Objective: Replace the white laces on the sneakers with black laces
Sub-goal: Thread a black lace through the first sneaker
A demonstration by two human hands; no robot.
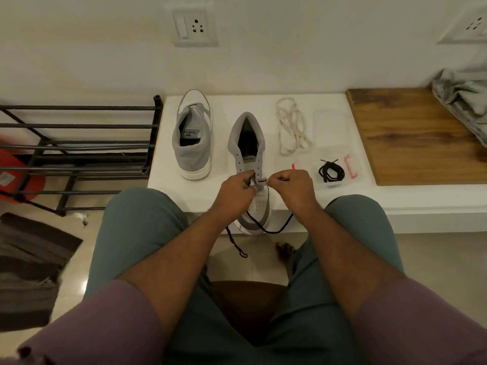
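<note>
Two grey-and-white sneakers stand on a white ledge [329, 204]. The left sneaker [192, 143] has no lace and its heel faces me. The right sneaker [250, 164] points its toe at me. My left hand [237, 191] grips this shoe at its lower eyelets. My right hand [288, 184] pinches the tip of a black lace [274, 230] beside an eyelet. The lace loops over the toe and hangs off the ledge. The removed white laces [292, 127] lie in a loose pile to the right. A second black lace [330, 172] lies coiled in an open clear plastic case.
A black metal rack [79, 159] stands left of the ledge, with a red object [15, 167] behind it. A wooden board [421, 135] lies on the ledge at the right, crumpled grey cloth [463, 106] on its far end. A dark mat [31, 259] is on the floor.
</note>
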